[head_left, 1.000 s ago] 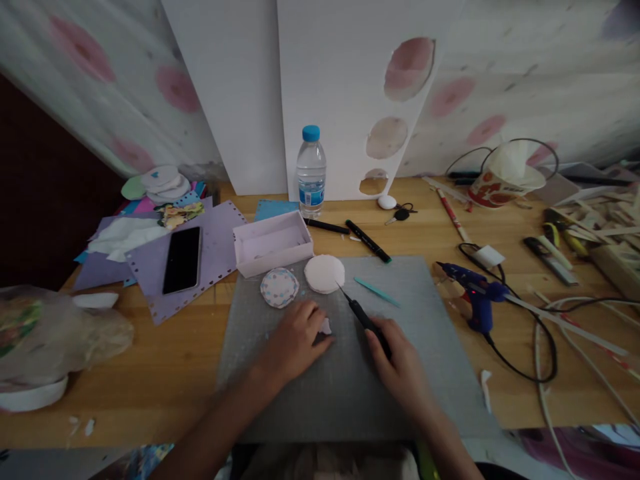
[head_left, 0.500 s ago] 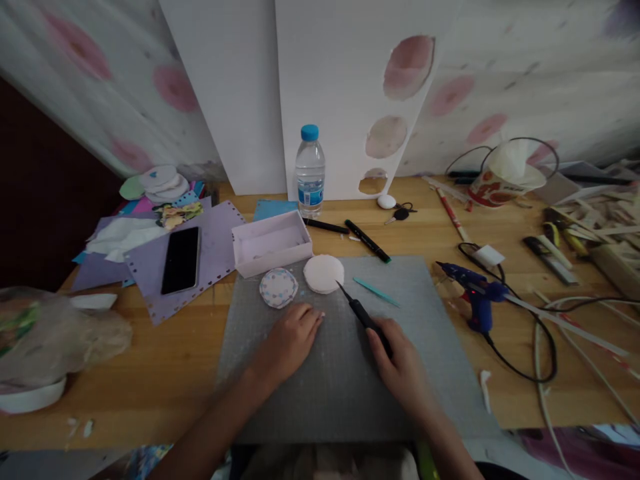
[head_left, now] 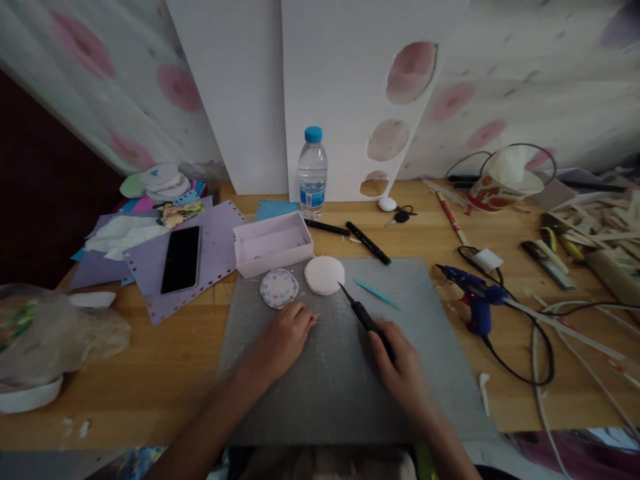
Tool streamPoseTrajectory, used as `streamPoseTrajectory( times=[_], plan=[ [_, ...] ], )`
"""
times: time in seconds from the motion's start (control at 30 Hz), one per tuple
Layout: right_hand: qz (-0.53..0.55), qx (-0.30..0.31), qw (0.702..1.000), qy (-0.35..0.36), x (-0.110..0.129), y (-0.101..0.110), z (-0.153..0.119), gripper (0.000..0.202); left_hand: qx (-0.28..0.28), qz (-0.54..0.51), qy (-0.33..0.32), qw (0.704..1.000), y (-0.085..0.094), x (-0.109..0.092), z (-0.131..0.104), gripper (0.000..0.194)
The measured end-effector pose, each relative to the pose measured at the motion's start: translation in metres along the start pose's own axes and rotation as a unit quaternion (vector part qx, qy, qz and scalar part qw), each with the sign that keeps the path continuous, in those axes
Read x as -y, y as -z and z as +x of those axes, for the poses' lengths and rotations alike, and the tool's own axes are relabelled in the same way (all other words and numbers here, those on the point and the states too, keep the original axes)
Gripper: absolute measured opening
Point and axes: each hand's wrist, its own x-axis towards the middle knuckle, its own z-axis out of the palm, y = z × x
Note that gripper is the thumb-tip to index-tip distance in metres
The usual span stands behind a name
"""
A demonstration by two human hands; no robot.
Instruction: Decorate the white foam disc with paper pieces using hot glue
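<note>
My right hand (head_left: 400, 353) is closed round the black handle of a craft knife (head_left: 369, 323). The blade's thin tip reaches the right edge of a white foam disc (head_left: 325, 275); whether it touches, I cannot tell. My left hand (head_left: 290, 333) rests on the grey cutting mat (head_left: 330, 393), fingers curled together. A tiny pale speck shows at its fingertips, too small to name. Just beyond those fingers lies a patterned disc (head_left: 279, 289) with blue and pink marks round its rim. A slim turquoise tool (head_left: 377, 293) lies on the mat right of the white disc.
Behind the discs sit an open pale box (head_left: 273, 244), a water bottle (head_left: 313, 175) and black markers (head_left: 368, 243). On the right are a blue glue gun (head_left: 473, 293) with its cable and a utility knife (head_left: 549, 265). A phone (head_left: 181, 260) lies on purple paper at left.
My left hand has drawn back slightly, left and towards me. The right hand keeps its hold on the craft knife, nearly still. The view has shifted a little.
</note>
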Motion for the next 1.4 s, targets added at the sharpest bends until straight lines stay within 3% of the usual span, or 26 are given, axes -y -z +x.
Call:
streamPoseTrajectory(
  times=[0.23,0.43,0.57,0.8,1.4],
  plan=[
    [0.112,0.055,0.988,-0.092,0.016,-0.003,-0.017,0.035,-0.027,-0.072,0.046,0.996,0.0,0.003,-0.001,0.011],
    [0.105,0.097,0.985,-0.096,0.033,-0.007,-0.028,0.035,-0.034,-0.117,0.096,0.988,-0.003,0.005,0.001,0.005],
    [0.088,0.097,0.988,-0.077,0.033,-0.007,-0.029,0.043,-0.037,-0.139,0.084,0.986,-0.005,0.006,0.001,0.004],
    [0.041,0.098,0.992,-0.062,0.035,-0.008,-0.033,0.041,-0.094,-0.16,0.094,0.978,-0.013,0.005,-0.002,0.008],
    [-0.022,0.155,0.987,-0.044,0.038,-0.016,-0.035,0.043,-0.116,-0.136,0.022,0.984,-0.015,-0.002,-0.003,0.01]
  ],
)
